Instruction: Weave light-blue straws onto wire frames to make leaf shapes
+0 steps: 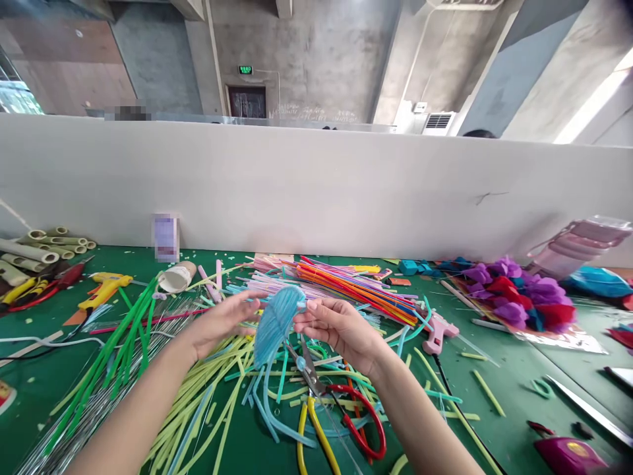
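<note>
Above the green table [519, 369], both hands met at a light-blue fan of thin straws [277, 320], which hung in the air just over the clutter, near the middle of the table. The left hand [222, 323] had its fingers almost straight, and their tips lay on the left edge of the fan; I could not tell if they really gripped it. The right hand [341, 326] had its fingers curled, and it pinched the upper right edge of the fan between the thumb and the fingertips.

Directly under the fan lay scissors with red handles [363, 422] and, beside them, pliers with yellow handles [311, 429]. Loose yellow-green straws [208, 396] were spread below the left forearm, and long green straws [123, 336] lay further left. Behind the hands there was a pile of mixed coloured straws [346, 284]. A pink glue gun [438, 330] rested to the right of this pile, and a yellow glue gun [103, 287] was well apart, on the left side. A tipped paper cup [175, 276] lay near the white partition [316, 191], and purple and red paper flowers [519, 297] lay at the right.
</note>
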The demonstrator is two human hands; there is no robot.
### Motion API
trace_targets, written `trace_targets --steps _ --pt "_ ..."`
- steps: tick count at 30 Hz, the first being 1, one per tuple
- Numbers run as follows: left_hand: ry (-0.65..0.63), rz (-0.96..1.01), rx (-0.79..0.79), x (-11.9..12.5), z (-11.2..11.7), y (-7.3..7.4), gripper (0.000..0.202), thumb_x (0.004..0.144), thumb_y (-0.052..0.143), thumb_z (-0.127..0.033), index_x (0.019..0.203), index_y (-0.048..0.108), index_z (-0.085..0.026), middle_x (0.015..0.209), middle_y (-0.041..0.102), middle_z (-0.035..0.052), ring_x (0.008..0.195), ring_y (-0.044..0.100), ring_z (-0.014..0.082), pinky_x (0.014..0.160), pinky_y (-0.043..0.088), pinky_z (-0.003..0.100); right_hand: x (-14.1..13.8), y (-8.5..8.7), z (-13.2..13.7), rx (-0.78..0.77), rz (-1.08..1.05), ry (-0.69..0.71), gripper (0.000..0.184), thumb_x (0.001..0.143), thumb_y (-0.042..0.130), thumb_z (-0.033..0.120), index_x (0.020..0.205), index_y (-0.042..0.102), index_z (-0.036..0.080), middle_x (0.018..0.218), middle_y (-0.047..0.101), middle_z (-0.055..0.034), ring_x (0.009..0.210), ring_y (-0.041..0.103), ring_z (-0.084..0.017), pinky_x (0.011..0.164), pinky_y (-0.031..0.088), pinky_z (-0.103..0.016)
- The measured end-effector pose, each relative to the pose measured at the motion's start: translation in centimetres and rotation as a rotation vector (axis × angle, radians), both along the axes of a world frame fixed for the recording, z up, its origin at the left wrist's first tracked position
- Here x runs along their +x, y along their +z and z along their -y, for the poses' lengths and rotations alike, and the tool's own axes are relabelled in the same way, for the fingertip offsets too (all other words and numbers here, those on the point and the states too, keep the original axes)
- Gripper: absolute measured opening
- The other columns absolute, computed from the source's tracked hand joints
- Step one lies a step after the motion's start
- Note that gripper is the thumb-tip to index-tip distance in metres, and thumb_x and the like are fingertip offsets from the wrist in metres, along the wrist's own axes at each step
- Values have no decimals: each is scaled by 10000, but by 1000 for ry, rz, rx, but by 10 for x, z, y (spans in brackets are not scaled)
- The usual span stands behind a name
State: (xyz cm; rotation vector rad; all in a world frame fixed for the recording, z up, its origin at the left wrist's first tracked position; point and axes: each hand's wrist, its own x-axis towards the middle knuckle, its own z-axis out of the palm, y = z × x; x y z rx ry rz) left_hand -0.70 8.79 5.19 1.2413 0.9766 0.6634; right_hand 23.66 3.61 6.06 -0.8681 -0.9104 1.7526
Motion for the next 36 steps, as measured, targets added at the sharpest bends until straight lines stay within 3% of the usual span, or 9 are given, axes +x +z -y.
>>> trace_targets --steps 3,5,8,12,17,21,30,36 --pt "126 117 -154 5 16 -24 575 719 831 -366 1219 601 -199 1107 719 111 974 696 218 819 539 297 -3 -15 -1 -14 -95 -53 319 789 777 401 888 703 108 884 761 -99 791 735 -140 751 579 -206" --pt "225 229 -279 6 29 -34 527 711 841 -276 1181 622 -186 1060 741 108 903 719 218 826 566 323 -9 -25 2 -20 -183 -102 291 787 780 387 891 696 128 864 745 -65 740 711 -112 711 569 -186" --pt "356 339 -388 3 48 -41 397 780 779 -251 1150 656 -177 1045 756 108 897 734 231 827 593 339 -21 -36 8 -12 -247 -132 270 778 792 344 935 695 147 826 707 -23 675 668 -88 630 541 -169" --pt "501 415 -421 -1 64 -45 357 830 729 -267 1173 656 -201 1098 754 86 933 735 225 805 611 326 -35 -49 12 11 -190 -109 320 758 801 366 970 697 150 875 719 -45 691 672 -102 610 525 -181" --pt "505 395 -385 6 69 -42 417 836 722 -279 1237 629 -208 1125 749 94 990 725 250 775 614 312 -43 -65 12 151 25 -55 340 702 835 404 829 644 153 667 707 -26 587 677 -146 558 534 -240" --pt "502 387 -391 11 70 -40 445 823 734 -265 1250 616 -217 1125 751 90 993 726 265 779 620 336 -44 -70 14 159 144 -83 386 674 840 453 766 607 160 601 686 -8 507 651 -137 518 532 -240" --pt "454 342 -415 6 69 -52 449 810 749 -276 1236 626 -203 1115 752 103 966 733 262 785 623 343 -40 -78 14 144 191 6 462 705 766 587 802 625 158 601 676 -15 539 681 -161 560 543 -256" --pt "457 299 -402 5 64 -59 440 815 746 -265 1231 615 -203 1065 763 97 908 743 240 717 625 311 -38 -80 14 117 196 36 428 757 732 566 836 675 149 658 694 -27 598 697 -162 613 556 -259"
